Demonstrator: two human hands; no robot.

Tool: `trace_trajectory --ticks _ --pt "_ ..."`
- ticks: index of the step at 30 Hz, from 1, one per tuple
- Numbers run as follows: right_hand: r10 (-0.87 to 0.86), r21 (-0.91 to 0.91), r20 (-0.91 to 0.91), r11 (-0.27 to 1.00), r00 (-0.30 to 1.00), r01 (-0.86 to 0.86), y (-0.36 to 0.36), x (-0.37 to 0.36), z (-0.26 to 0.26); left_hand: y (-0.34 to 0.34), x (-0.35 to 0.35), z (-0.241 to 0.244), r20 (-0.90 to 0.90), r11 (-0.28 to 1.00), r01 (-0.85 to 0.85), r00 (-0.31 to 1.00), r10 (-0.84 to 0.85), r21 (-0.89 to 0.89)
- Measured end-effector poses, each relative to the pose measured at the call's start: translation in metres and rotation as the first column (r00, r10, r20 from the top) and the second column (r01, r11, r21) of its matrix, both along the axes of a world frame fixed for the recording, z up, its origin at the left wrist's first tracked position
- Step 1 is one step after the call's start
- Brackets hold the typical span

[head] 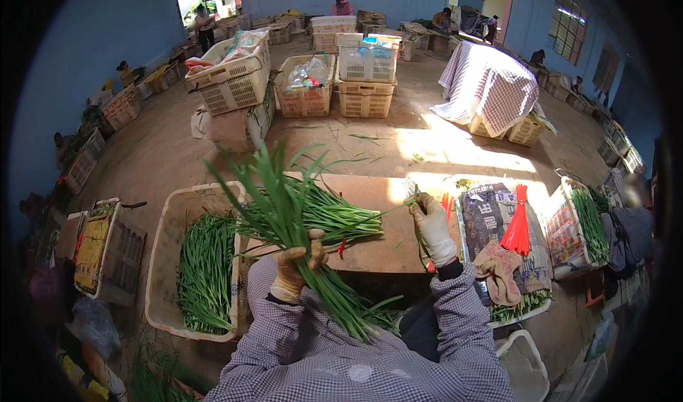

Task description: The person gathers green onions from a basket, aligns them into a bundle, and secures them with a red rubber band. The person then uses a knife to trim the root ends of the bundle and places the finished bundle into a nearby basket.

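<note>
My left hand (296,266), in a stained work glove, is closed around a thick bunch of garlic chives (333,295) over my lap. The leafy ends fan up and away, and the pale stalk ends point toward me. My gloved right hand (433,226) is raised over the right end of a wooden board (397,250), pinching a few loose green blades (419,236). Another pile of chives (331,212) lies on that board, pale ends to the right. A red tie (342,248) is by its near edge.
On the left stands a crate (155,290) of chives (208,274). To the right, a printed sack (483,215) covers another crate, with red ties (517,223) and a cloth glove (499,274) on it. Stacked crates (365,95) stand ahead. A person (629,231) sits at far right.
</note>
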State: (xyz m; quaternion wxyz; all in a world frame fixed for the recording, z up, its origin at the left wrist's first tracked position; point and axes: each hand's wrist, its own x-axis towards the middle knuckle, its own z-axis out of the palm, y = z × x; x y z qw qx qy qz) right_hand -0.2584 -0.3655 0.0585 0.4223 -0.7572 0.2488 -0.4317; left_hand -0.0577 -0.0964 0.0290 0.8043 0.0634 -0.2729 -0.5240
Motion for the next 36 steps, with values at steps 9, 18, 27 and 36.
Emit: trace_trajectory --ticks 9,18,27,36 --pt "-0.080 0.447 0.535 0.872 0.841 -0.201 0.073 0.002 0.062 -0.008 -0.022 0.003 -0.014 0.966 -0.089 0.995 0.095 0.243" --pt "-0.053 0.589 0.549 0.732 0.834 -0.342 0.159 0.008 -0.016 -0.005 -0.022 0.000 -0.157 0.917 -0.235 0.942 0.296 0.322" --pt "0.254 0.131 -0.501 0.967 0.827 -0.217 0.096 -0.067 -0.065 0.058 0.028 0.004 -0.071 0.787 -0.531 0.814 0.577 0.313" --pt "0.462 0.008 -0.105 0.886 0.880 -0.464 0.160 0.072 -0.009 0.044 0.022 -0.007 0.028 0.807 -0.488 0.861 0.508 0.332"
